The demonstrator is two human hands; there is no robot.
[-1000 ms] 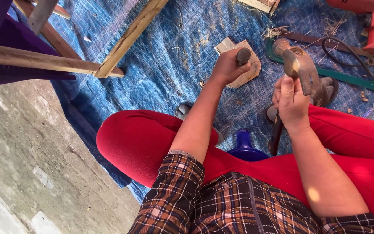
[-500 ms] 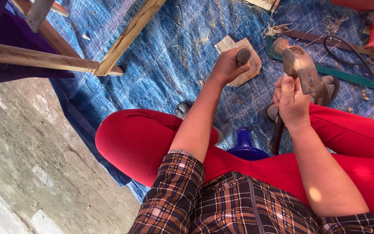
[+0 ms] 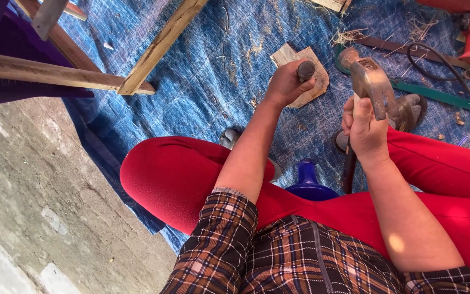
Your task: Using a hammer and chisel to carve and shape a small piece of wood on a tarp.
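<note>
Over a blue tarp [image 3: 202,65] (shavings scattered), left hand [image 3: 285,84] fingers grip a chisel [image 3: 305,69]; right hand [image 3: 364,128] clasps a hammer [image 3: 373,84].

Person's clothing, head view: plaid shirt [image 3: 295,261], brown base with orange, navy and white check lines, short sleeves with a narrow pale hem at the cuff. A seam or placket runs down the front centre. Bright red trousers [image 3: 191,179], plain, no visible pattern or pockets, fabric smooth over both knees. Left hand [image 3: 286,84] and right hand [image 3: 364,130] bare, no gloves, no watch or rings visible. Forearms uncovered below the sleeves.
</note>
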